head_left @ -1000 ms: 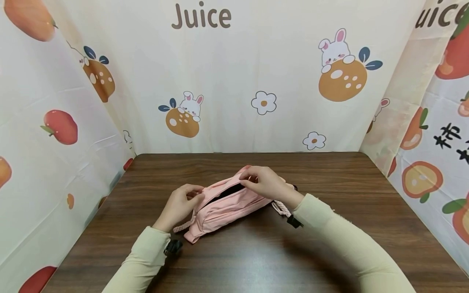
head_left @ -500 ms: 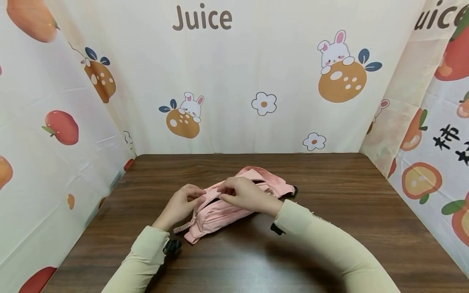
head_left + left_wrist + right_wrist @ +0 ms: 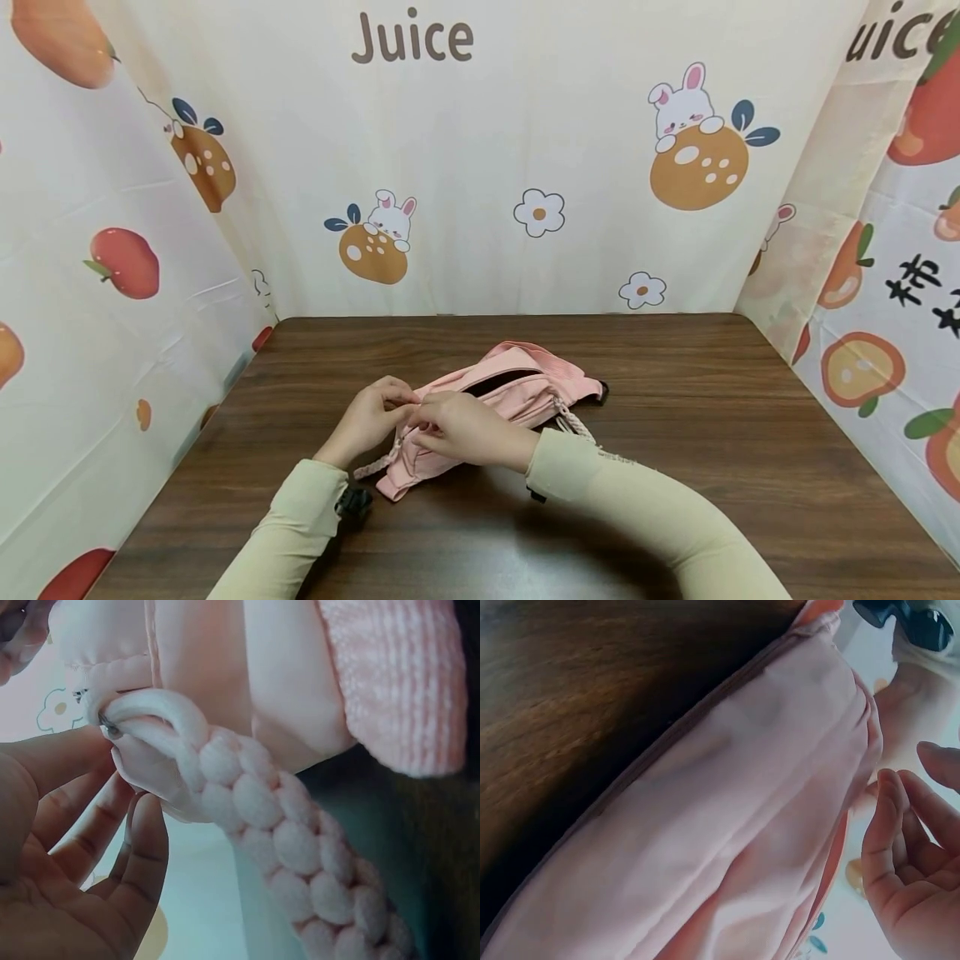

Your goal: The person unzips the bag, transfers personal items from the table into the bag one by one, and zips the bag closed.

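Note:
A soft pink bag (image 3: 536, 377) lies on the dark wooden table (image 3: 712, 467), and its top zip gapes dark along the right half. My left hand (image 3: 371, 417) pinches the bag's left end, beside the ring of a pink braided cord (image 3: 277, 832). My right hand (image 3: 457, 427) is curled at the left end of the zip and touches the left hand. It seems to pinch the zip pull, which is hidden. In the right wrist view the bag's side (image 3: 742, 825) fills the frame, with curled fingers (image 3: 900, 855) at its edge.
A braided strap (image 3: 573, 427) trails off the bag's right side toward my right sleeve. A black buckle (image 3: 354, 502) lies by my left wrist. Printed cloth walls (image 3: 525, 167) close in the table at the back and on both sides.
My right hand has slid left along the top of the bag, from its right end to its left end next to the left hand. The dark opening now shows behind it.

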{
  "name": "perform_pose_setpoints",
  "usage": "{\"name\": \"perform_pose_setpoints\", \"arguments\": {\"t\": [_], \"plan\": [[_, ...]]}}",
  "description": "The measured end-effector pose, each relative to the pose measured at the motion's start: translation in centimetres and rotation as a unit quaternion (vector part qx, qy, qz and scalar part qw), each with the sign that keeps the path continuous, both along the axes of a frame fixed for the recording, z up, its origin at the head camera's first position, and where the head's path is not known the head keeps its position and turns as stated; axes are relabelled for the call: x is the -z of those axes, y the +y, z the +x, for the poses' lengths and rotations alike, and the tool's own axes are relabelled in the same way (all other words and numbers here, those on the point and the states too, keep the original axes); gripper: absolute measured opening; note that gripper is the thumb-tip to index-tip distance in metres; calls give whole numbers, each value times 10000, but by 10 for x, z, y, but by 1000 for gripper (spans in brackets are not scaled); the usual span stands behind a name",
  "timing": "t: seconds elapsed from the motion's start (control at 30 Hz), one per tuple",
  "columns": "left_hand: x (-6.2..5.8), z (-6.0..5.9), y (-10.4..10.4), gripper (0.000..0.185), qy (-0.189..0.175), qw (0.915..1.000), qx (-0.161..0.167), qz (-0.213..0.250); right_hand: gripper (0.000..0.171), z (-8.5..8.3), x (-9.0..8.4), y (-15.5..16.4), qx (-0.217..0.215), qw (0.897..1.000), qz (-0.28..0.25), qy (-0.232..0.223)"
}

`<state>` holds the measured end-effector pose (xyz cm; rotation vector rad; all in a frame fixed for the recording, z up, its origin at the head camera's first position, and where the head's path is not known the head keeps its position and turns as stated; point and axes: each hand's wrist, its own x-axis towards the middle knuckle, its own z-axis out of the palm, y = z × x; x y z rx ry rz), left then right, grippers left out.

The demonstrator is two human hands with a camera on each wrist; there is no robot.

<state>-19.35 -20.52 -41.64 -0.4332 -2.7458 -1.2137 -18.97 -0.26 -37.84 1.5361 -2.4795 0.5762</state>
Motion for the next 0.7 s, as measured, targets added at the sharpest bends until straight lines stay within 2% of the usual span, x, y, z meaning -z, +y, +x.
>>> {"name": "perform_pose_setpoints", "arguments": {"t": [0.13, 0.27, 0.5, 0.7], "plan": [[0, -1, -1, 9, 6, 10000, 6, 37, 7, 4, 2, -8, -101, 9982, 286, 519], [0, -2, -1, 10, -4, 9999, -10, 108, 7, 8, 4, -15, -93, 9920, 493, 1160], [2, -2, -2, 11, -50, 9996, -47, 273, 7, 9, 12, -26, 39, 9738, 864, 2102], [2, -4, -5, 12, -55, 9995, 41, 317, 9, 13, 18, -34, 324, 9573, 1353, 2534]]}}
